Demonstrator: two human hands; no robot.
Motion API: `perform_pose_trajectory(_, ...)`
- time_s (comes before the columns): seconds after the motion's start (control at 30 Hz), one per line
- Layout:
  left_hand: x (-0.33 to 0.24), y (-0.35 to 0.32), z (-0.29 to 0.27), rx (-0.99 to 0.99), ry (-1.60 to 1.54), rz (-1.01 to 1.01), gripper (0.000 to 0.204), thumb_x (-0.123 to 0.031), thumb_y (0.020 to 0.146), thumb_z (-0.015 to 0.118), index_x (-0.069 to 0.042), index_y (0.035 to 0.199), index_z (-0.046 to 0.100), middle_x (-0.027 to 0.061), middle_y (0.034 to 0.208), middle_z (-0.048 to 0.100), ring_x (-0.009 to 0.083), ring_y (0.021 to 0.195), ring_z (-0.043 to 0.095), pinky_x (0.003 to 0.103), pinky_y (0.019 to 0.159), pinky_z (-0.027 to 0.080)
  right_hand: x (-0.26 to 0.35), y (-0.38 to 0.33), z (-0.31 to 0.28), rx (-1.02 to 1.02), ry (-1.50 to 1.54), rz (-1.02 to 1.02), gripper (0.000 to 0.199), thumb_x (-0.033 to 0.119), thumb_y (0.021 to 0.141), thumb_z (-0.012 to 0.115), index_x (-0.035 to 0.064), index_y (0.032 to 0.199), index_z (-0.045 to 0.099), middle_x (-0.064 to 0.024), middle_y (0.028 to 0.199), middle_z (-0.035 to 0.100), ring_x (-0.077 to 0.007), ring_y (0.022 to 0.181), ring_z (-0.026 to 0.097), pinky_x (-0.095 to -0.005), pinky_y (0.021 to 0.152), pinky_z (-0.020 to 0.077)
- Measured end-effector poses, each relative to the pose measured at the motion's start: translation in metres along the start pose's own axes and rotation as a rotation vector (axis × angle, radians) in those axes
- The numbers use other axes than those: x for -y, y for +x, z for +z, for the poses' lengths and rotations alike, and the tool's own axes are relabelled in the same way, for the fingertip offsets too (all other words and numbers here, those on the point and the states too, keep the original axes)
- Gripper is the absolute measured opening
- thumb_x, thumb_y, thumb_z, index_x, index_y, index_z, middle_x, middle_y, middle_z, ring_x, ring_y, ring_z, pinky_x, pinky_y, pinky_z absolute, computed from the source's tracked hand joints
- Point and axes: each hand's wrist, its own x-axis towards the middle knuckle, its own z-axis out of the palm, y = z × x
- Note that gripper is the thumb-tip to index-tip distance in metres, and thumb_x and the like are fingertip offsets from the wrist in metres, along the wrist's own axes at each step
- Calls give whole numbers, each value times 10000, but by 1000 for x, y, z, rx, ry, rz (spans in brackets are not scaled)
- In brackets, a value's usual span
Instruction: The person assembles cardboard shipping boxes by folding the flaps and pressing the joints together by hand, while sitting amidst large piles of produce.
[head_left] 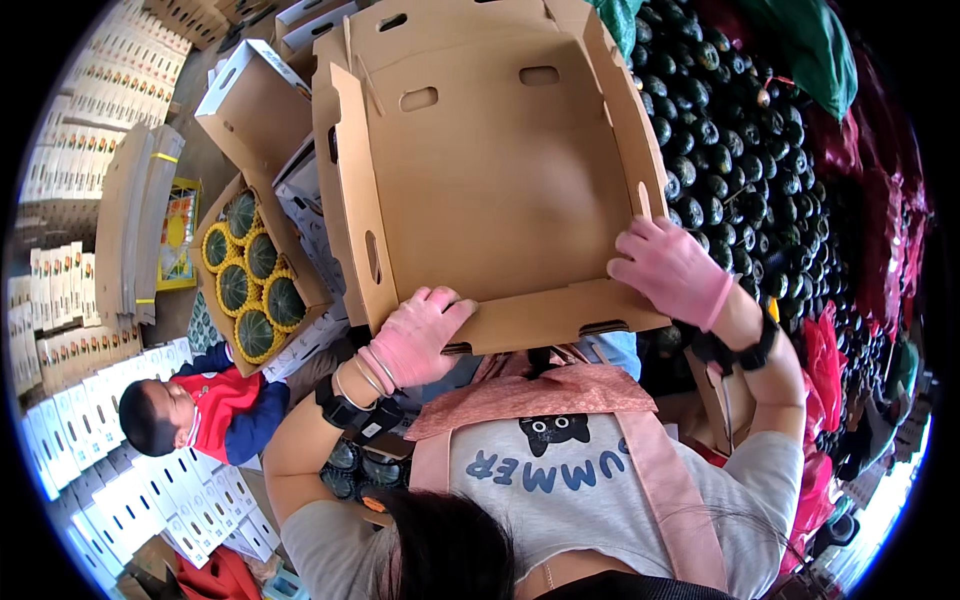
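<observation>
1. The left hand (pixel 418 335), in a pink glove, has its fingers (pixel 440 300) curled shut over the near edge of the open cardboard box (pixel 490 170), gripping its folded flap at the lower left corner.
2. The right hand (pixel 668 268), also in a pink glove, has its fingers (pixel 630 262) closed on the same near edge at the box's lower right corner, beside the right wall.
3. The cardboard box is held up between both hands in front of the person's chest, its open side facing the camera; it is brown, with oval handle slots in its walls, and nothing lies inside it.
4. Each wrist carries a black wrist strap (pixel 350 410), just below the box.
5. Below the box is the person's pink apron (pixel 560 395) over a grey shirt.
6. Left of the box stands a second carton (pixel 250 270) filled with dark green melons in yellow net sleeves.
7. Right of the box rises a large heap of dark green melons (pixel 730 130).
8. Below and left of the box a child in a red and blue top (pixel 215 410) sits among rows of white flat-packed cartons (pixel 100 420).
</observation>
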Motion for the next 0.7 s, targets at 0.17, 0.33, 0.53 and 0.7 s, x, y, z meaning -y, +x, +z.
perform_pose_trajectory(0.17,1,2,1,29,37,11,637,-217,720,743,-71,1300,525,151,1164,529,360,1073,531,442,913,494,-11,59,7,781,-163,-152,100,182,749,696,209,842,719,28,920,676,-202,994,611,-356,791,490)
perform_pose_trajectory(0.33,-1,-1,-2,36,-24,-47,616,-183,701,751,-69,1265,532,154,1171,531,372,1109,512,438,954,465,-19,55,28,652,-186,-324,114,126,782,665,126,833,767,-52,856,742,-276,880,717,-386,706,572)
perform_pose_trajectory(0.53,1,0,3,52,-30,-59,606,-204,719,740,-78,1273,529,153,1188,524,369,1113,513,440,954,471,-22,51,25,582,-161,-339,85,117,760,677,76,761,751,-67,816,738,-276,849,721,-374,661,572)
perform_pose_trajectory(0.7,3,2,-3,93,-14,-37,588,-248,743,720,-64,1271,538,167,1189,528,376,1098,517,438,957,465,-67,73,-82,-212,-477,745,172,133,829,637,75,987,600,-112,862,591,-229,775,623,-358,516,539)
